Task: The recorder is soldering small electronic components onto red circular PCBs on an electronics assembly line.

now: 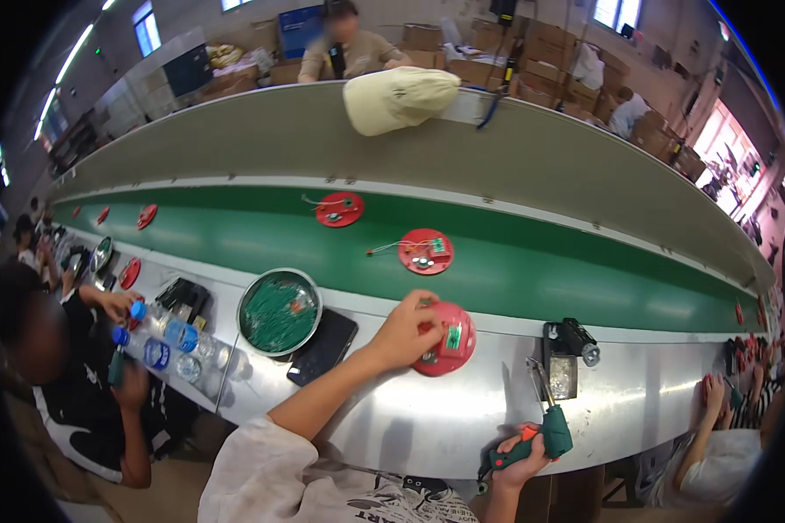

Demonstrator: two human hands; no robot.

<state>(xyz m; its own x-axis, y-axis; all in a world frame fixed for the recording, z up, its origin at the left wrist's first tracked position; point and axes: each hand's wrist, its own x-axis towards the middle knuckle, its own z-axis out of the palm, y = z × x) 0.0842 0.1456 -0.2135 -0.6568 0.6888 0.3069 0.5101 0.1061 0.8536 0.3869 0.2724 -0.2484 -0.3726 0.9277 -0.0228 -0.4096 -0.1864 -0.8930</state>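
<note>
Two hands work at the tabletop (384, 410) edge. The left hand (407, 329) reaches forward, arm nearly straight, fingers curled down and clamped on a red disc (449, 344) that lies flat on the metal; the grip probably steadies it, with its small green board facing up beside the fingertips. The right hand (522, 460) sits low and close to the body, wrapped shut around the green handle of a soldering iron (545, 418), whose tip points up and forward toward a metal stand (563, 370) just beyond it, well short of the disc. Held like that, the iron seems parked near its rest rather than at work.

Left of the left hand lie a dark phone (323, 347) and a round tin (280, 311) of green parts, within easy reach. Beyond both hands runs a green belt (541, 270) carrying more red discs (426, 251), wires trailing. Other people sit on either side, and a pale cap (397, 98) rests on the far ledge.
</note>
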